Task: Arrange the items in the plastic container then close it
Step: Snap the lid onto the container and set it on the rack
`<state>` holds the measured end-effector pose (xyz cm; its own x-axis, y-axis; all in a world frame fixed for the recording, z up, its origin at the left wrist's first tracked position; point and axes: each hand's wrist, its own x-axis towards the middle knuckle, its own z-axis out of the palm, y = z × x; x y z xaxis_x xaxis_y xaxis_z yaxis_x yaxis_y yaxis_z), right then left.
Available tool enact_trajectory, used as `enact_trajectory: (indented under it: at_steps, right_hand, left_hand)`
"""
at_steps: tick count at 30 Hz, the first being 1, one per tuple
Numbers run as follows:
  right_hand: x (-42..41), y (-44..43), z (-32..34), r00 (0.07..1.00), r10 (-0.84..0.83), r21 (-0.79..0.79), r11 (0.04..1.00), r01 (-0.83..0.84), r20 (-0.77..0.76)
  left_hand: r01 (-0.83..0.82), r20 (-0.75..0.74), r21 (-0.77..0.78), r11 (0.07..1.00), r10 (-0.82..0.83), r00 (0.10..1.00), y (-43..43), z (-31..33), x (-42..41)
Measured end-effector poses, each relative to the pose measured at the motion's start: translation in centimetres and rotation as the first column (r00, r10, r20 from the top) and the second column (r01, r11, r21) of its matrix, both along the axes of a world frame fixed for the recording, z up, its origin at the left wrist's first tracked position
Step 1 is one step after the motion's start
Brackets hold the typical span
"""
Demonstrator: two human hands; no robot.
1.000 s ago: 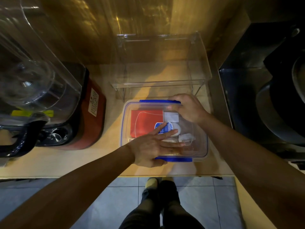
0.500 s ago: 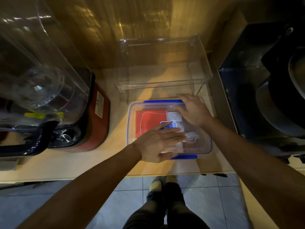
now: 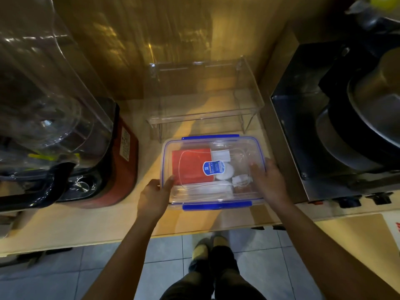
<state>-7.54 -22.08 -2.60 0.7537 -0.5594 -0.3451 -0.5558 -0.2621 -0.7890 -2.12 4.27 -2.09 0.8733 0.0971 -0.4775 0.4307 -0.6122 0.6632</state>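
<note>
A clear plastic container (image 3: 255, 146) with blue latches rests on the wooden counter, its clear lid lying on top. Through the lid I see a red packet (image 3: 190, 167), a blue-labelled white round item (image 3: 216, 168) and small white pieces with a cord. My left hand (image 3: 154, 197) grips the container's left near corner, thumb on the lid. On the right side, my right hand (image 3: 269, 182) holds the edge with its thumb on the lid. The near blue latch (image 3: 216, 206) lies between my hands.
A blender with a clear jug (image 3: 54, 105) and red base (image 3: 121, 169) stands to the left. Behind the container is a clear plastic stand (image 3: 205, 98). A metal appliance with dark pans (image 3: 346, 131) fills the right. The counter edge (image 3: 194, 232) runs just below my hands.
Both hands left the top of the lid and moved outward to the container's left and right sides. The view shifted slightly, bringing the container nearer the centre.
</note>
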Motion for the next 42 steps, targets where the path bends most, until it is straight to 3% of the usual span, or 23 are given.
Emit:
enact_trajectory:
  at_steps: [5, 13, 19, 22, 24, 26, 29, 36, 42]
  right_hand:
    - [-0.3, 0.2, 0.6, 0.998, -0.012, 0.021, 1.0, 0.011, 0.068]
    - [-1.4, -0.3, 4.9, 0.972, -0.102, 0.107, 0.991, 0.081, 0.212]
    - [-0.5, -1.2, 11.5, 0.859, -0.22, 0.26, 0.96, 0.107, 0.462]
    - [0.6, -1.7, 14.6, 0.83, -0.181, 0.324, 0.946, 0.0, 0.528]
    - [2.3, -2.2, 16.6, 0.822, -0.074, 0.342, 0.927, -0.151, 0.565]
    - [4.7, -2.5, 18.2, 0.814, 0.022, 0.305, 0.921, -0.243, 0.581]
    - [8.8, -2.7, 19.1, 0.815, 0.047, 0.278, 0.928, -0.25, 0.578]
    - [15.0, -3.2, 16.7, 0.849, 0.214, 0.239, 0.901, -0.363, 0.483]
    - [17.5, -4.1, 14.5, 0.873, 0.248, 0.273, 0.883, -0.382, 0.419]
  left_hand:
    - [-0.068, -0.035, -0.178, 0.982, 0.063, 0.997, 0.8, 0.7, 0.9]
    - [-0.021, 0.1, -0.373, 0.927, 0.062, 0.993, 2.9, 4.9, -0.1]
    - [0.063, 0.202, -0.633, 0.772, 0.086, 0.976, 3.5, 10.3, 0.7]
    - [0.104, 0.189, -0.767, 0.634, 0.068, 0.98, 3.3, 12.7, 2.3]
    - [0.121, 0.194, -0.795, 0.595, 0.06, 0.979, 2.6, 14.2, 4.3]
    - [0.217, 0.277, -0.737, 0.64, -0.007, 0.961, 1.7, 15.7, 6.8]
    - [0.313, 0.358, -0.636, 0.705, -0.089, 0.929, 0.2, 17.4, 10.8]
    - [0.12, 0.422, -0.485, 0.866, 0.111, 0.9, -2.2, 15.6, 17.0]
    - [0.12, 0.422, -0.414, 0.902, 0.073, 0.904, -2.1, 12.7, 18.2]
